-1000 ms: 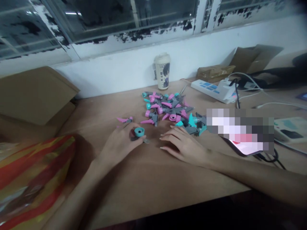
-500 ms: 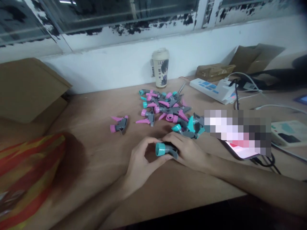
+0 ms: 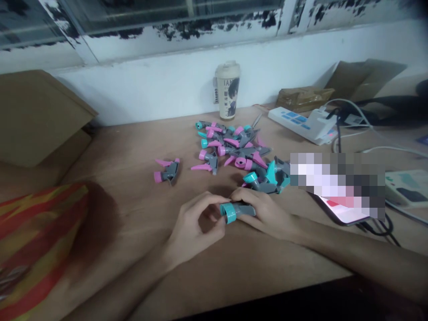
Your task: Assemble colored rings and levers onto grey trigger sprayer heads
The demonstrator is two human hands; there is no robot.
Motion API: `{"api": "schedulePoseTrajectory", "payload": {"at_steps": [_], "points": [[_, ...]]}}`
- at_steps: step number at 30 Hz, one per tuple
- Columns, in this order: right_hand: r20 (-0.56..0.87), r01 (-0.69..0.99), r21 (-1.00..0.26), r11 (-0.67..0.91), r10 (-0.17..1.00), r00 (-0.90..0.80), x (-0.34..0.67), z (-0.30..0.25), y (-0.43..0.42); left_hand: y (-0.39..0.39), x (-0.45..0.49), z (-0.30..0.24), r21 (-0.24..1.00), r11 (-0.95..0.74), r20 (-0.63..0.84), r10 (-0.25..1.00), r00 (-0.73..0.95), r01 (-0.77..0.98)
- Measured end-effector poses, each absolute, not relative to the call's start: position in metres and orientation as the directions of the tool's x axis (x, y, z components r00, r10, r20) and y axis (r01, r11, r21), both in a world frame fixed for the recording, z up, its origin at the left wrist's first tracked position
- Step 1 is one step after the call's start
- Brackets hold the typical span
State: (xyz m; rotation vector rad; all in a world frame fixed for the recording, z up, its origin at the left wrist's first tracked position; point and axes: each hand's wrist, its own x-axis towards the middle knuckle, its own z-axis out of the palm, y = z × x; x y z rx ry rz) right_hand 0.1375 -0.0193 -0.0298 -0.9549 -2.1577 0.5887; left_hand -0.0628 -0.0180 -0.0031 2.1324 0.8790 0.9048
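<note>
Both my hands meet at the middle of the wooden table [image 3: 133, 147]. My right hand [image 3: 264, 211] is wrapped round the grey body of a spray trigger head with a teal collar [image 3: 234, 211]. My left hand [image 3: 194, 227] curls its fingers at the teal collar end of the same piece. Just behind my hands lies a pile of pink, teal and grey trigger heads [image 3: 237, 149]. One pink and grey trigger head [image 3: 167, 170] lies alone to the left of the pile.
A paper coffee cup [image 3: 228, 90] stands at the wall behind the pile. A white power strip [image 3: 301, 125] with cables lies at the right, a phone [image 3: 344, 211] near my right forearm. Cardboard boxes [image 3: 36, 116] sit at the left, a red and yellow bag [image 3: 36, 240] at the lower left.
My left hand carried the teal-collared piece rightward from the table's left-centre. My right hand closed on it. Both hands now hold it together.
</note>
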Motion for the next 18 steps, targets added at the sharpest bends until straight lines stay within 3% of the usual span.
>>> {"api": "schedulePoseTrajectory", "payload": {"at_steps": [5, 18], "points": [[0.393, 0.433, -0.651, 0.624, 0.765, -0.511, 0.138, -0.032, -0.021, -0.008, -0.068, 0.002, 0.824, -0.493, 0.243, 0.751, 0.614, 0.278], [0.475, 0.464, -0.576, 0.673, 0.738, -0.479, 0.135, -0.027, -0.026, -0.003, -0.071, 0.008, 0.751, -0.584, 0.286, 0.708, 0.646, 0.308]]}}
